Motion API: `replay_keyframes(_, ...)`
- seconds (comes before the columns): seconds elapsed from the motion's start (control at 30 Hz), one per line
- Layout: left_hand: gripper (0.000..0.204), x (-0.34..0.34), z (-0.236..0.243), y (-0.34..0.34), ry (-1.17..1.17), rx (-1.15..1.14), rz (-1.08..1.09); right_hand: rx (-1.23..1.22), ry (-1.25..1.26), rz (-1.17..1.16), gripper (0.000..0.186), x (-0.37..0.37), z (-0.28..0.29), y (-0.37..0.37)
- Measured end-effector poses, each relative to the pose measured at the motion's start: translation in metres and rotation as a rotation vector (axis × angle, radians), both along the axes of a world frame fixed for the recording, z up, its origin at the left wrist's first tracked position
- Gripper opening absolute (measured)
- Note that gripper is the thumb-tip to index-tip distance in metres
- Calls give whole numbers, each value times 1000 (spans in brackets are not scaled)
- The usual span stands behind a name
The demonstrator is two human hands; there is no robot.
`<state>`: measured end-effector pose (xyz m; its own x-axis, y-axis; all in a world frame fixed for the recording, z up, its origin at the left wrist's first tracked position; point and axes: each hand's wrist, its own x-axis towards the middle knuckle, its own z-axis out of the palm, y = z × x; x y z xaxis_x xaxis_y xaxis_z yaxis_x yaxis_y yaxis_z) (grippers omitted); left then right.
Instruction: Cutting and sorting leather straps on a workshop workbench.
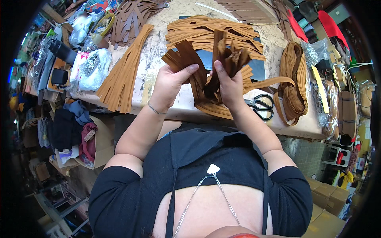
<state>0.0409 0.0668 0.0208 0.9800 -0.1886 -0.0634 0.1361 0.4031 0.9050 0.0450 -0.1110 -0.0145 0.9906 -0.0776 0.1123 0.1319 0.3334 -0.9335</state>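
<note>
Person [216, 158] cropped, strips [186, 54] partly hiding left hand [170, 85].

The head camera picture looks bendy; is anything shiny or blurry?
In the head view, the wide lens makes the table look curved and the corners go black; in the head view, the plastic bag shines, the left rim looks soft, but the held brown strips look fairly sharp.
</note>
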Motion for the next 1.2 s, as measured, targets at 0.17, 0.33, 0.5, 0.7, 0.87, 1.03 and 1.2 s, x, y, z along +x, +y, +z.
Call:
replay_keyframes(0.17, 25, -1, -6, 0, -6, -6, -7, -328, -110, 139, 35, -9, 11, 7)
replay_keyframes(0.33, 23, -3, 5, -3, 6, -60, -24, -277, -108, 51, 29, -3, 3, 3)
replay_keyframes(0.5, 24, -2, 7, -1, 10, -7, -7, -169, 51, 168, 34, -14, 17, 1)
replay_keyframes(0.7, 19, -3, 7, -6, 30, -30, -118, -366, -67, 34, 24, -9, 9, -1)
replay_keyframes(0.87, 21, -4, 11, -1, 1, 47, -123, -29, -35, 13, 11, -14, 20, -5)
replay_keyframes(1.03, 23, -7, 14, -6, -47, 52, -76, -134, -38, 59, 22, -27, 24, -7)
replay_keyframes(1.2, 22, -19, 5, -10, -43, -43, -127, -413, -98, 144, 45, -26, 8, -12)
